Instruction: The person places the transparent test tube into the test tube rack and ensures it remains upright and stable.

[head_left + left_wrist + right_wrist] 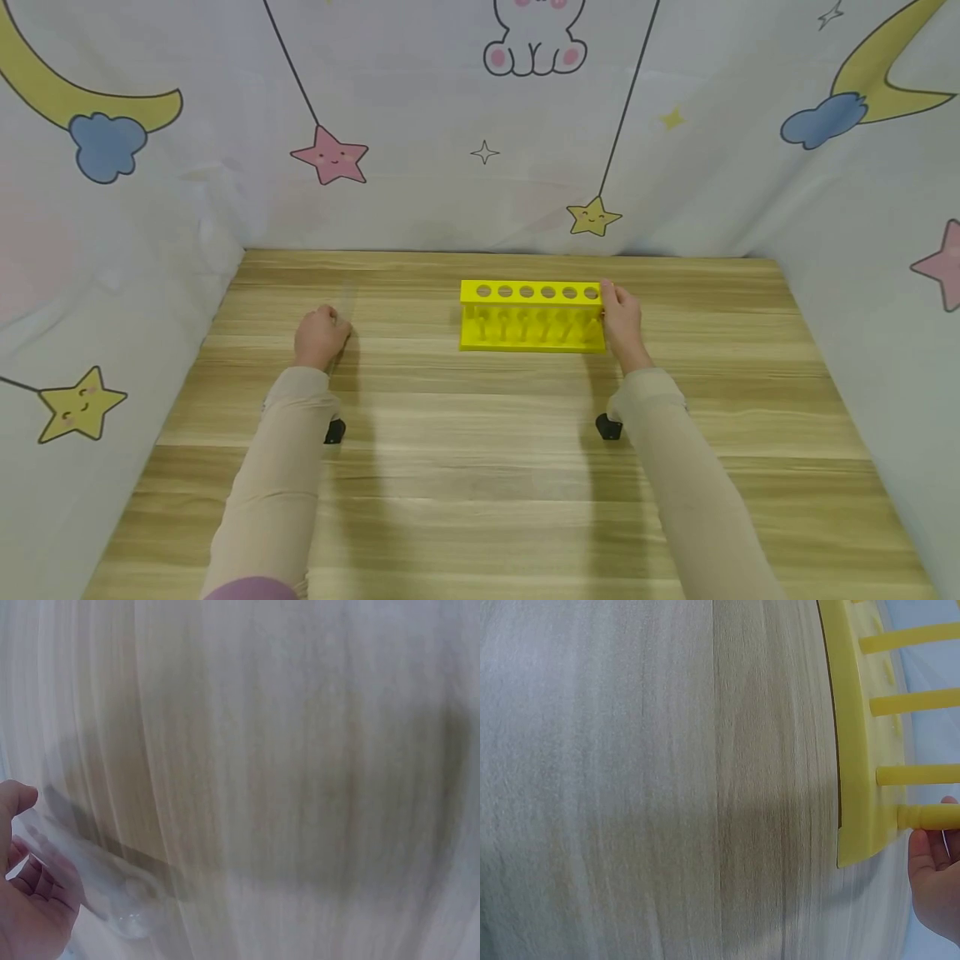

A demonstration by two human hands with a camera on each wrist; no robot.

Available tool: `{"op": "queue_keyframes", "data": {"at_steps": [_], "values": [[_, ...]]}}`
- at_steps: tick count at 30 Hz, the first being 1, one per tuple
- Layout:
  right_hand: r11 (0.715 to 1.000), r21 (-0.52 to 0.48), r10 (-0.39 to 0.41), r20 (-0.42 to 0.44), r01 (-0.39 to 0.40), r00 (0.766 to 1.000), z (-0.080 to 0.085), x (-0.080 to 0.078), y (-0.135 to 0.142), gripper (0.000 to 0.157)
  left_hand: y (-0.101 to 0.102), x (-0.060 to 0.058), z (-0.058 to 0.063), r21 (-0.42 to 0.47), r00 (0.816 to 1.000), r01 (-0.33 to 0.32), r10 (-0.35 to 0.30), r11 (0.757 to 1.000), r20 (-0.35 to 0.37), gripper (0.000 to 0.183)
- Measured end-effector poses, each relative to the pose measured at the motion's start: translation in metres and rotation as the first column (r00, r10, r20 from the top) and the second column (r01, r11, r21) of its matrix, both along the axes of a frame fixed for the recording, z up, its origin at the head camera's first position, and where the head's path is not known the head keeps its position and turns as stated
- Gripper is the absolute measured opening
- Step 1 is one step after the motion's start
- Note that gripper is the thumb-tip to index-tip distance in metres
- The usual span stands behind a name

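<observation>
On the left, my left hand [321, 337] holds a clear test tube [124, 900] between thumb and fingers. Its rounded end slants toward the wrist in the left wrist view, and it barely shows against the wood in the head view. A yellow test tube rack [531, 342] stands upright toward the back of the table, with a row of round holes along its top and pegs on its base. My right hand [624, 325] grips the rack's right end, thumb at the top plate. In the right wrist view, its fingers [922, 855] are at the end post.
Both hands work over a wood-grain table [472, 500]. A white printed cloth [420, 200] hangs along the back edge and both sides. Small black devices [609, 427] sit under the wrists.
</observation>
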State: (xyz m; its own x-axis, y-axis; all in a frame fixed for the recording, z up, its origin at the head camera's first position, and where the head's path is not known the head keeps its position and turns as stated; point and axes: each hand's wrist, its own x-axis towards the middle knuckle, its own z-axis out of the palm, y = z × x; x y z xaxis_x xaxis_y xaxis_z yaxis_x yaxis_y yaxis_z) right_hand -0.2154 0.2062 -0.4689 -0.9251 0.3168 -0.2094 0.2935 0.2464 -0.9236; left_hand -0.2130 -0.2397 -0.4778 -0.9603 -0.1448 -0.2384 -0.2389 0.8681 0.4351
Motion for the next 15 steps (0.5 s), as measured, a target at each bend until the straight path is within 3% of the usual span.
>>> {"op": "queue_keyframes", "data": {"at_steps": [15], "values": [[1.000,-0.009,0.004,0.018,-0.004,1.000,0.001,0.001,-0.001,0.050,-0.002,0.003,0.016,-0.012,1.000,0.008,-0.008,1.000,-0.018,0.044]]}}
